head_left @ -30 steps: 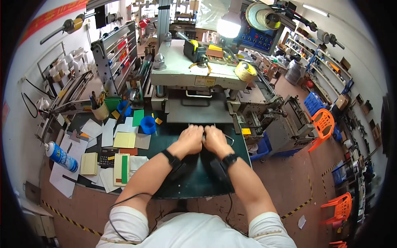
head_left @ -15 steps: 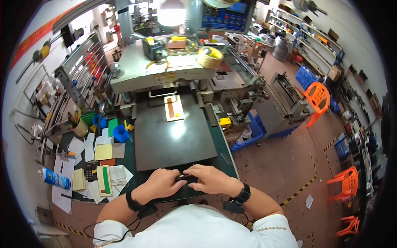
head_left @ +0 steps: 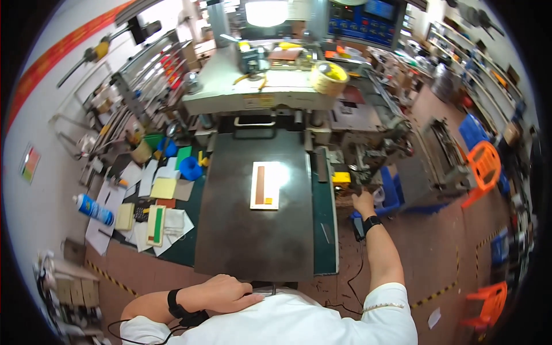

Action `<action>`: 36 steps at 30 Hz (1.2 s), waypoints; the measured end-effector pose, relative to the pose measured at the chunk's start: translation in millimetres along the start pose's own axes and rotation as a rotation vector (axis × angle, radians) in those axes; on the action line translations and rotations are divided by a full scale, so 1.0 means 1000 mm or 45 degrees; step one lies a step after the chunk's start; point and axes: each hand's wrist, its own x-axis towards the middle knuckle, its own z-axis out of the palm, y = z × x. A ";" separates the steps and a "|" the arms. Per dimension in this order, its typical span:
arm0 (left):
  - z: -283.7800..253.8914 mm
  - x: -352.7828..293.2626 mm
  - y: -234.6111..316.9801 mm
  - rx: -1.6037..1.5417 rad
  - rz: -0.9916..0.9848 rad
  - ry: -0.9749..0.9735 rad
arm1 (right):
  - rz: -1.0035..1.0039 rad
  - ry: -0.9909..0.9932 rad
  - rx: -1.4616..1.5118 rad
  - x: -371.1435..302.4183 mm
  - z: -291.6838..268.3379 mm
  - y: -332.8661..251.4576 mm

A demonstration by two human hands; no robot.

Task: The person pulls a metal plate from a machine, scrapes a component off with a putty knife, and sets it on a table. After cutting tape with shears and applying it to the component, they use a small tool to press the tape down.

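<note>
My left hand (head_left: 224, 292) is closed at the near edge of a wide dark metal plate (head_left: 253, 247), its fingers curled over a dark handle (head_left: 273, 288) that shows only in part. On the plate lies a cream rectangular panel (head_left: 274, 201) with a brown strip and a small yellow-orange square. My right arm stretches forward to the right of the bench. There my right hand (head_left: 363, 204) is beside a blue bin (head_left: 392, 192) and just below a yellow block (head_left: 341, 177); its fingers are too small and hidden to read.
A white press head (head_left: 230, 100) stands over the plate's far end, with pliers and a yellow tape roll (head_left: 329, 77) on top. Left on the green bench are papers, a similar panel (head_left: 155, 225), blue cups and a spray can (head_left: 93, 209). Orange chairs (head_left: 483, 167) stand at right.
The plate has slid out toward me, bringing the panel nearer. My right hand has left the plate's near edge and reached out to the right; my left hand stays at that edge.
</note>
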 end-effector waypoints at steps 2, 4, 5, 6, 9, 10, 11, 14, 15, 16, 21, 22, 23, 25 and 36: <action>0.003 -0.004 -0.001 -0.106 0.024 0.086 | 0.026 -0.124 -0.054 0.029 0.025 0.008; 0.008 -0.014 0.000 -0.188 -0.004 0.182 | -0.045 -0.253 -0.061 0.044 0.034 -0.008; 0.010 -0.024 0.003 -0.258 0.021 0.372 | -0.016 -0.260 -0.067 0.047 0.037 -0.016; 0.010 -0.034 0.008 -0.317 0.052 0.554 | 0.026 -0.263 -0.071 0.050 0.042 -0.020; 0.013 -0.059 0.013 -0.536 0.021 0.909 | 0.048 -0.249 -0.081 0.056 0.058 -0.022; 0.012 -0.063 0.012 -0.689 -0.017 1.050 | 0.088 -0.229 -0.088 0.057 0.061 -0.019; 0.012 -0.064 0.010 -0.692 -0.018 1.060 | 0.078 -0.228 -0.090 0.059 0.066 -0.016; 0.007 -0.061 0.002 -0.868 -0.095 1.134 | 0.155 0.047 -0.008 0.059 0.084 0.003; 0.004 -0.059 0.001 -0.870 -0.096 1.134 | 0.155 0.046 -0.009 0.050 0.083 0.003; 0.001 -0.055 0.001 -0.851 -0.067 1.153 | 0.127 0.173 0.017 0.038 0.083 0.004; -0.017 -0.033 0.001 -0.832 0.050 1.175 | -0.060 0.496 0.258 -0.067 0.052 0.032; -0.019 -0.029 0.001 -0.843 0.068 1.189 | -0.028 0.435 0.352 -0.101 0.032 0.029; -0.025 -0.021 -0.001 -0.851 0.081 1.178 | 0.009 0.375 0.442 -0.134 0.009 0.030; -0.033 -0.006 -0.005 -0.801 0.161 1.180 | 0.196 0.174 0.939 -0.192 -0.018 0.051; -0.035 0.060 0.045 0.130 0.840 1.208 | -0.786 0.063 0.723 -0.264 -0.179 -0.103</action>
